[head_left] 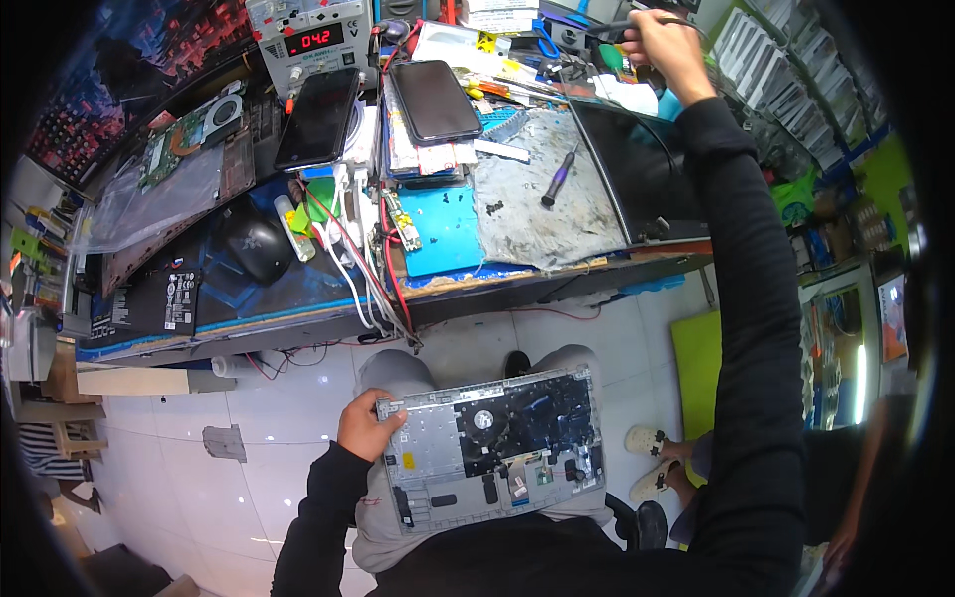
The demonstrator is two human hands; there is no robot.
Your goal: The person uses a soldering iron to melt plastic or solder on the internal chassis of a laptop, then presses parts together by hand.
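A silver laptop palm-rest chassis (443,466) lies on my lap with its inner side up, its black keyboard backing (527,423) and small boards exposed. My left hand (370,426) grips its far left corner, thumb on top. At the far right of the bench, my stretched-out right hand (665,55) is closed around a dark corded handle tool (615,28); its exact kind is not clear. Below that hand lie a white crumpled tissue (632,97) and a dark flat screen panel (642,179).
A purple-black screwdriver (560,179) lies on a grey cloth (532,224). Nearby are two black phones (435,99), a blue mat (438,234), a power supply (313,45), a mouse (251,244) and a laptop battery (159,298). Cables (383,289) hang over the bench edge. Another person's feet (652,463) are at right.
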